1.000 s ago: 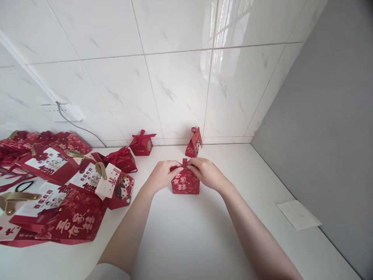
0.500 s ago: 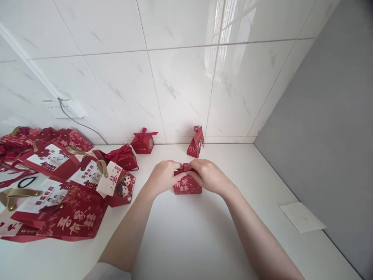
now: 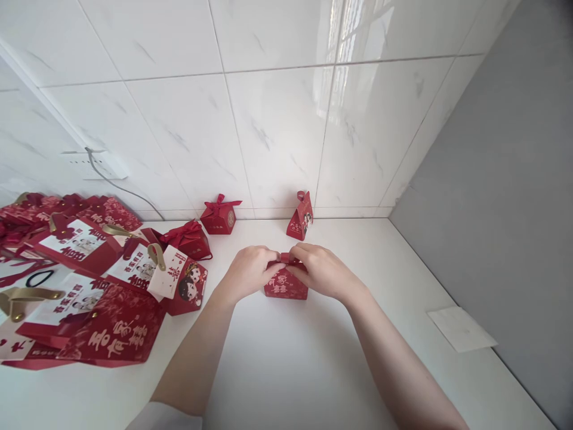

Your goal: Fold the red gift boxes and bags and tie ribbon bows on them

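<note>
A small red paper gift box (image 3: 285,285) with white characters stands on the white counter (image 3: 290,364) in front of me. My left hand (image 3: 249,272) grips its top left, fingers curled over the folded flaps. My right hand (image 3: 320,270) is closed on the top right, pinching the red tab at the box's peak. Both thumbs meet at the middle of the top. The upper half of the box is hidden behind my fingers.
A pile of flat red boxes and bags with gold handles (image 3: 76,286) lies at the left. Three finished red boxes (image 3: 219,216) (image 3: 301,217) (image 3: 188,239) stand near the tiled wall. A white paper (image 3: 461,328) lies at the right by the grey wall.
My hands have pressed lower over the box top, hiding more of its front. The view has shifted slightly.
</note>
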Tool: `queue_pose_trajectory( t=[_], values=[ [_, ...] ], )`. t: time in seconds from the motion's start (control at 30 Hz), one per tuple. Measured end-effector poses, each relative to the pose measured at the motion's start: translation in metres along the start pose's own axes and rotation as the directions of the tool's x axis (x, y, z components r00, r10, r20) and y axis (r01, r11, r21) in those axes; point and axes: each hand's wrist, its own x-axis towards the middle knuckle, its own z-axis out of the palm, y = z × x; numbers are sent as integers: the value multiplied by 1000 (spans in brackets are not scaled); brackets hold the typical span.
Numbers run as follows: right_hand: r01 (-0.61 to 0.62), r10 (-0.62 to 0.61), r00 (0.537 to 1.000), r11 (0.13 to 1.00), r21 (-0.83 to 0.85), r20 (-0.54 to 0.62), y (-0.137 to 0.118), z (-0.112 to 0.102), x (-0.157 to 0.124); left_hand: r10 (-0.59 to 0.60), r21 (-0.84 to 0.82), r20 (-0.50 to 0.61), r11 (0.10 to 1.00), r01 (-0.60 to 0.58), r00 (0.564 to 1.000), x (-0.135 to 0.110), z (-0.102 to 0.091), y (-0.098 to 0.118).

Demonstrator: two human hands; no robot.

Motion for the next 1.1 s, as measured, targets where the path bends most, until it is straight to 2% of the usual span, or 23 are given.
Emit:
queue_pose_trajectory(
  t=[0.23, 0.4, 0.53, 0.67, 0.77, 0.87, 1.1],
  values=[
    [-10, 9, 1000, 999, -48, -25, 1, 5, 1, 92, 85, -20, 992, -90, 996, 3, 5, -1],
    [29, -29, 999, 1000, 2, -20, 4, 9, 3, 123, 67, -31, 990, -121, 992, 7, 5, -6],
    [49, -51, 999, 992, 114, 15, 7, 8, 4, 89, -88, -12, 992, -89, 996, 6, 2, -11],
    [-10, -3, 998, 975, 222, 57, 8, 1, -1, -15, -302, 88, 952, 41, 996, -1, -5, -16],
    [-34, 22, 998, 968, 250, 52, 5, -6, -4, -22, -365, 108, 929, 60, 994, -5, -11, -16],
    [-46, 42, 999, 968, 247, 19, 0, -7, -4, -23, -338, 56, 940, 40, 998, -5, -12, -10],
    [-46, 50, 999, 983, 178, -18, -5, 6, 1, 3, -141, -14, 990, -5, 1000, -1, -3, 0]
  ],
)
